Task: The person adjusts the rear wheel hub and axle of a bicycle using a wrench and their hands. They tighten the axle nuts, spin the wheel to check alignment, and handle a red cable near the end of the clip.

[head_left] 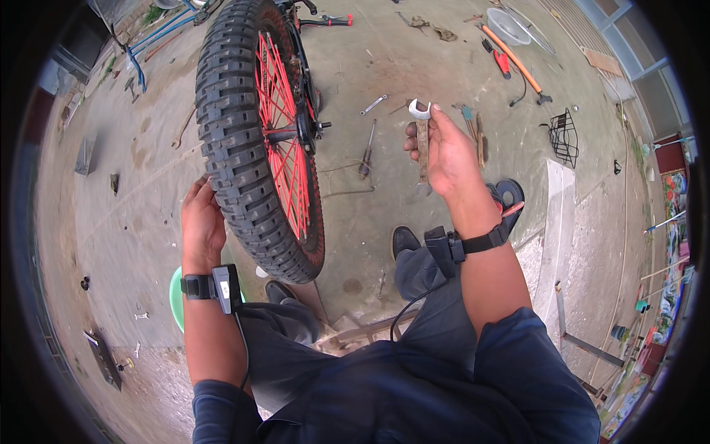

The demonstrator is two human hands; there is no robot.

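Concrete floor (344,244) spreads beneath; at one o'clock the right hand (450,152) grips a wrench (422,144), likely rigid, weighty, best held mid-shank. Left hand (203,226) meets the eleven-o'clock tyre (231,148), its grip unclear.

Repair yard: spoked wheel (238,148), pump (511,60), wrench (422,148), concrete ground (359,248).

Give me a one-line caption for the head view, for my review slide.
Left hand at a knobbly-tyred, red-spoked wheel, right hand holding an open-ended wrench above a concrete floor.
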